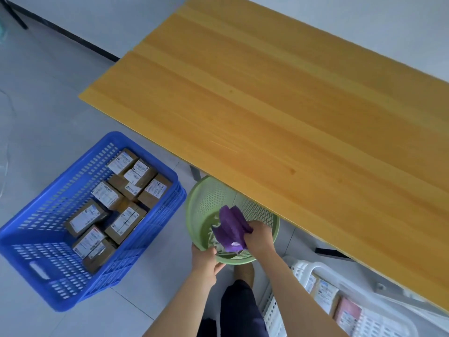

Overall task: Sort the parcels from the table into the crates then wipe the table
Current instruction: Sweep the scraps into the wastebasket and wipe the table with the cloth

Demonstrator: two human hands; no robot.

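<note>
The wooden table (pixel 291 105) runs across the upper right of the frame, its top bare. At lower centre, just under the table's near edge, sits a round green basket (pixel 194 203). The left hand (pixel 205 260) grips the basket's near rim, thumb hooked over it. The right hand (pixel 258 237) reaches inside, fingers curled round a purple cloth (pixel 230 227) that bunches up from the basket's bottom. At lower left a blue crate (pixel 60 186) stands on the grey floor (pixel 48 93), filled with labelled cardboard parcels (pixel 116 205). At lower right a white crate (pixel 301 268), partly under the table, holds more labelled parcels (pixel 325 295).
</note>
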